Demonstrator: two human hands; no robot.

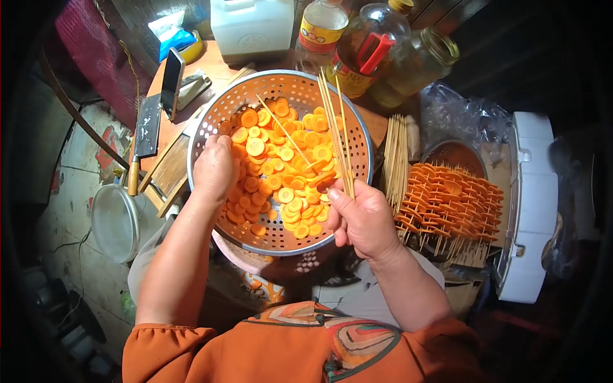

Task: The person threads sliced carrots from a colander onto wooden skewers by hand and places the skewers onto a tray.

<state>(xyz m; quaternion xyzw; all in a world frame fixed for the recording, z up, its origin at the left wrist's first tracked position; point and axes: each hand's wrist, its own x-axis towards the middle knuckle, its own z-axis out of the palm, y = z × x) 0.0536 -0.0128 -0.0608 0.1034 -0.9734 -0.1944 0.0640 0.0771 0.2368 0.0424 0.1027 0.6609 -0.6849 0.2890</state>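
A perforated metal colander in front of me holds many round orange carrot slices. My right hand, at the colander's right front edge, is closed around several thin bamboo skewers that point up and away from me. One loose skewer lies slantwise across the slices. My left hand is at the left inside edge of the colander, beside the slices. Its fingers are curled, and what they hold, if anything, is hidden.
Threaded carrot skewers are piled at right, beside a bundle of bare skewers and a white foam box. Bottles, a jar and a white jug stand behind. A cleaver and phone are left.
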